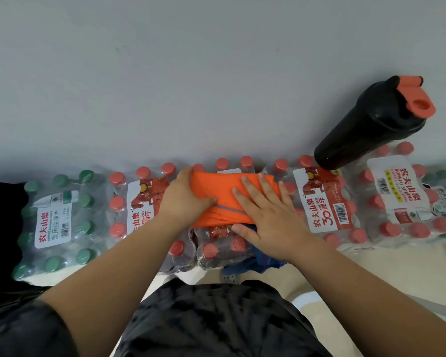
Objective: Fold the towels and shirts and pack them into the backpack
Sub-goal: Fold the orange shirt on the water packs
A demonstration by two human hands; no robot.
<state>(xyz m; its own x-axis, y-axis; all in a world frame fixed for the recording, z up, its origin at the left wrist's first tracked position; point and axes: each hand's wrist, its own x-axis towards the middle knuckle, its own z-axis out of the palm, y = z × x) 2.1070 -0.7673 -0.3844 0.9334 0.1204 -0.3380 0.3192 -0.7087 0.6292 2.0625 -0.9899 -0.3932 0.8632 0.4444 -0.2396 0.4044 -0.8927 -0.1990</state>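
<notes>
Head view looks down on a row of shrink-wrapped water packs (327, 202) standing along a grey wall (191, 73). The plastic film is clear and wrinkled, and round red caps show through it. One pack at the left, the green-capped pack (57, 222), has green caps instead.

On top of the middle packs lies the orange cloth (216, 186). It is folded into a long flat band, smooth and a little shiny, with several layers showing at the near edge and a thin grey stripe there.

The left hand (183, 197) grips the left end of the orange cloth: the fingers curl over the far edge, and the thumb lies on the top surface. The right hand (271, 215) rests flat on the right part of the cloth, its fingers straight and spread apart, the palm pressing down.

Under the right wrist a blue cloth (258, 264) hangs crumpled over the near side of the packs.

At the far left is a black bag (0, 215) of soft matte fabric with a white three-stripe logo. At the right, a black shaker bottle (366, 124) stands on the packs; it is a smooth plastic cylinder with an orange flip lid.

The person wears dark patterned shorts (216, 318), and the floor (371, 266) is pale beige.
</notes>
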